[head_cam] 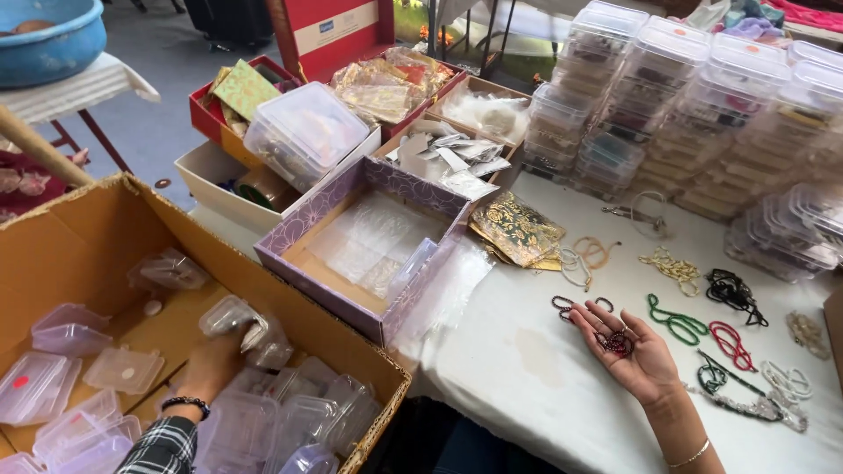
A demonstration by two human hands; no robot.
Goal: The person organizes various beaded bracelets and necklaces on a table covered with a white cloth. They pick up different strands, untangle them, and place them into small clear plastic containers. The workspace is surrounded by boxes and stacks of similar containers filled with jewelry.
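My left hand (pixel 211 364) reaches into a brown cardboard box (pixel 105 228) at the lower left and is closed on a small clear plastic container (pixel 237 320). Several more clear containers (pixel 290 421) lie around it in the box. My right hand (pixel 628 347) rests palm up on the white table (pixel 509 369), with a dark red bead necklace (pixel 613 342) lying in the palm. Beside that hand lie a green bead strand (pixel 676 320), a red strand (pixel 731 344) and a black strand (pixel 733 294).
A purple patterned box (pixel 351 307) with clear bags stands mid-table. Green and gold pouches (pixel 518 230) lie behind it. Stacks of clear lidded containers (pixel 694 105) fill the back right. Red boxes (pixel 206 110) and a blue tub (pixel 48 39) stand at the back left.
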